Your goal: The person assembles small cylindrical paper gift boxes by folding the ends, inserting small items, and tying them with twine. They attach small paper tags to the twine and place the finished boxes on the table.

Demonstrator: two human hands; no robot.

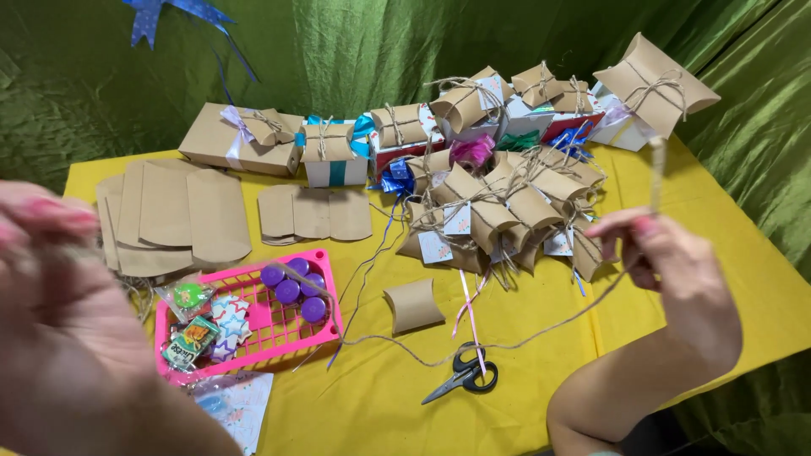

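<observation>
My right hand (667, 253) is raised over the right side of the yellow table (541, 405), pinching a length of brown twine (541, 331). The twine rises above the fingers and trails down leftward across the table to my left hand (59, 321). That hand is close to the camera and blurred at the lower left, fingers pinched where the twine seems to end. A small folded kraft pillow box (413, 305) lies alone mid-table. Black-handled scissors (463, 376) lie just in front of it.
A pink basket (325, 336) holds purple caps, sweets and star packets. Flat kraft box blanks (173, 215) lie at the left. A heap of tied pillow boxes with tags (498, 211) and wrapped gift boxes (241, 139) fill the back. Green cloth hangs behind.
</observation>
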